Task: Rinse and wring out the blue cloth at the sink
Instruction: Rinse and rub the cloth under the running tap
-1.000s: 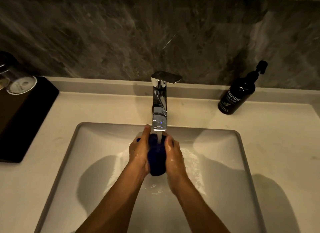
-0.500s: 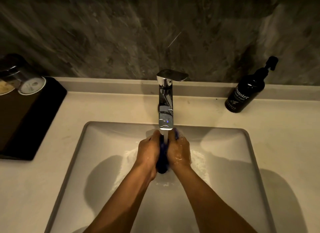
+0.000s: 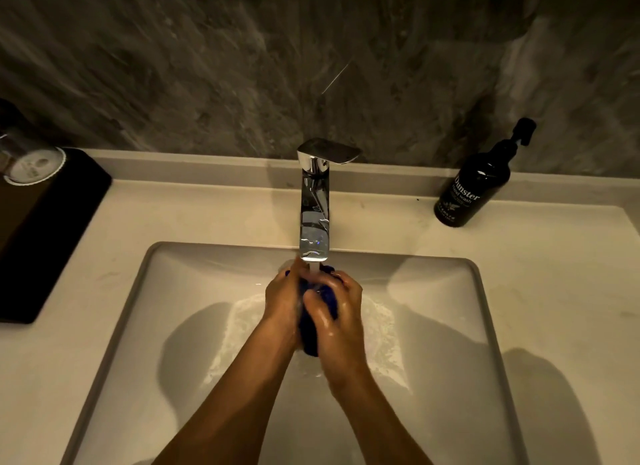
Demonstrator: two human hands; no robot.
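Observation:
The blue cloth (image 3: 309,333) is bunched into a wet wad between my two hands, directly under the running water of the chrome faucet (image 3: 314,201). My left hand (image 3: 282,303) presses it from the left and my right hand (image 3: 341,314) wraps over it from the right, thumb across the top. Both hands are wet and closed on the cloth above the white rectangular sink (image 3: 485,326). Only the cloth's top edge and lower end show between the hands.
A black hand-wash pump bottle (image 3: 474,187) stands on the counter at the back right. A black tray (image 3: 45,236) with a covered glass (image 3: 29,160) sits at the left. A dark stone wall rises behind the faucet. Water foams in the basin.
My hands have pressed closer together around the cloth, and my right thumb now lies over its top. The cloth shows less than a second ago.

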